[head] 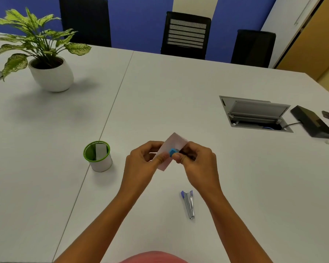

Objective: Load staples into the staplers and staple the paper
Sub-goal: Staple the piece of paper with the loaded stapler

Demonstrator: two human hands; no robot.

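Observation:
A small pale pink piece of paper (pixel 174 144) is held up above the white table (pixel 160 92). My left hand (pixel 142 162) pinches its left edge with thumb and fingers. My right hand (pixel 196 158) grips a small blue stapler (pixel 172 152) whose blue end sits against the paper's right edge; most of that stapler is hidden in the fist. A second stapler (pixel 189 204), metal with purple-blue plastic ends, lies on the table below my right wrist, apart from both hands.
A white cup with a green rim (pixel 100 158) holding a folded white slip stands left of my hands. A potted plant (pixel 46 59) is at the back left. An open cable hatch (pixel 254 114) and a black device (pixel 313 122) lie to the right. Black chairs (pixel 186 35) line the far edge.

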